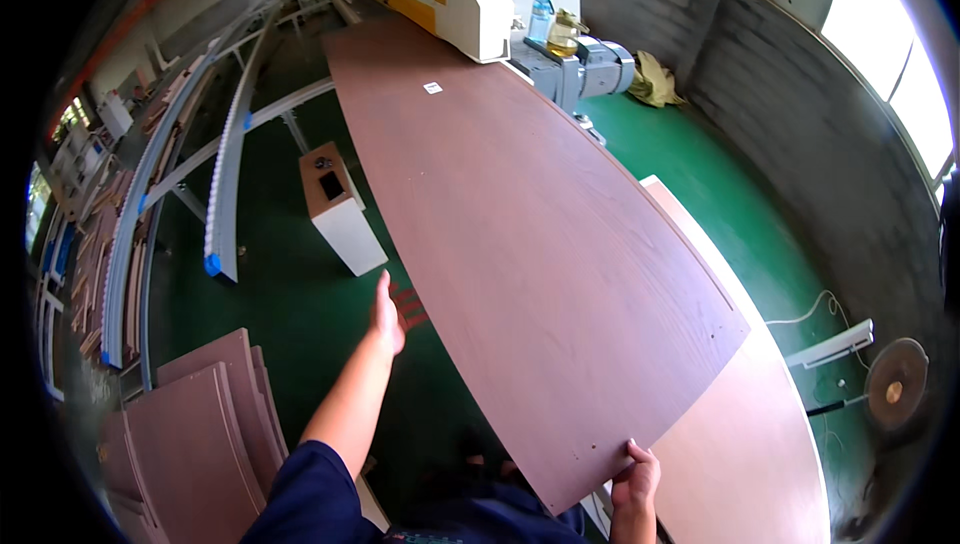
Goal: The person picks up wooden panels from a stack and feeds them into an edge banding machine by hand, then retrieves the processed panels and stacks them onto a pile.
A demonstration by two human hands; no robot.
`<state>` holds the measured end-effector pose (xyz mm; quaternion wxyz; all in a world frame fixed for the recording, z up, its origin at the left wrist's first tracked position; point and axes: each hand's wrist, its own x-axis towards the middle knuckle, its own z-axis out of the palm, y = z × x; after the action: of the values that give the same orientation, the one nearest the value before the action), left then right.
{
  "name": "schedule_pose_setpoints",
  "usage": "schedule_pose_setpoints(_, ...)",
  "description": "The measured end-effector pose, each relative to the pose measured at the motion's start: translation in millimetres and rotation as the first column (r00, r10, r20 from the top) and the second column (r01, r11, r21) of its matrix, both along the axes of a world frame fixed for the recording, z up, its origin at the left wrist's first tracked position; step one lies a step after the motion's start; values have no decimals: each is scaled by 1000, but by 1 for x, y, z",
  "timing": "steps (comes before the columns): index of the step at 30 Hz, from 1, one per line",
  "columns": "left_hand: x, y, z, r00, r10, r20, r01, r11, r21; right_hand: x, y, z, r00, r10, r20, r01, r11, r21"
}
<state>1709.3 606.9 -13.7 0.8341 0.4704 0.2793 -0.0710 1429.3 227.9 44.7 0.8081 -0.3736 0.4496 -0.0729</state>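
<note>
A long brown wood-grain panel [520,214] stretches from near my body to the machine at the far end, with a small white label [432,88] on its far part and a few small holes near its closer corners. My right hand [637,479] grips the panel's near edge, fingers curled over and under it. Beside the panel's left edge, my left hand [388,319] is held with thumb up and fingers stretched toward the edge, partly blurred; nothing shows in it. A pale worktable [745,434] lies under the panel's right side.
The white-and-yellow machine [475,9] stands at the far end, with a motor [605,66], a bottle [541,16] and a jar [563,34]. Left are a box-like stand [345,234], roller rails [228,164] and stacked brown panels [195,434]. A round disc [896,384] stands right.
</note>
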Motion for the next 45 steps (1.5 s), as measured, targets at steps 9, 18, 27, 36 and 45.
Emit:
schedule_pose_setpoints(9, 76, 20, -2, 1000, -2, 25, 1, 999, 42, -98, -49, -29, 950, -277, -142, 267, 960, -83)
schedule_pose_setpoints(18, 113, 35, 7, 995, -76, 65, 80, 995, -60, -167, -85, -4, 923, -265, -280, 170, 932, -321)
schedule_pose_setpoints(27, 86, -5, -2, 970, -149, 191, 205, 924, -323, -200, -97, 23, 778, -443, -446, 231, 861, -453)
schedule_pose_setpoints(36, -3, -62, -3, 978, -104, 182, 162, 926, -341, -195, -119, 20, 863, -376, -336, 233, 889, -395)
schedule_pose_setpoints(45, -88, -109, 7, 984, -85, 158, 125, 956, -266, -232, -163, 5, 928, -293, -230, 220, 929, -297)
